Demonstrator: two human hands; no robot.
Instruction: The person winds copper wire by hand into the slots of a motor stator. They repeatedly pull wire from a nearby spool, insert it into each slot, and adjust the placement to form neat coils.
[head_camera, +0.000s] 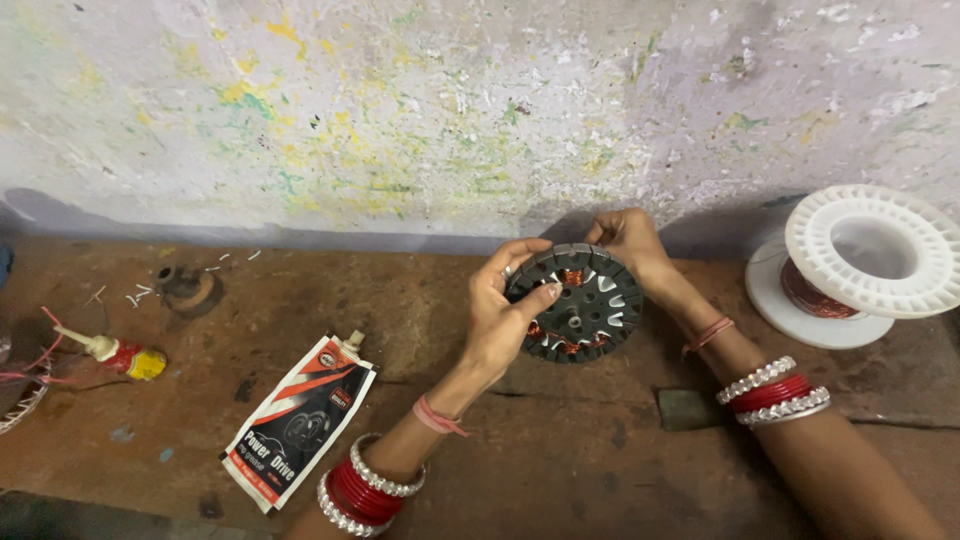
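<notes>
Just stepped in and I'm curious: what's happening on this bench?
A person holds a round, slotted metal motor core above a brown workbench, left hand gripping its near edge, right hand at its far rim. A few slots carry copper wire coils. A white spool of copper wire sits to the right; a printed pouch and small glue bottle lie left.
</notes>
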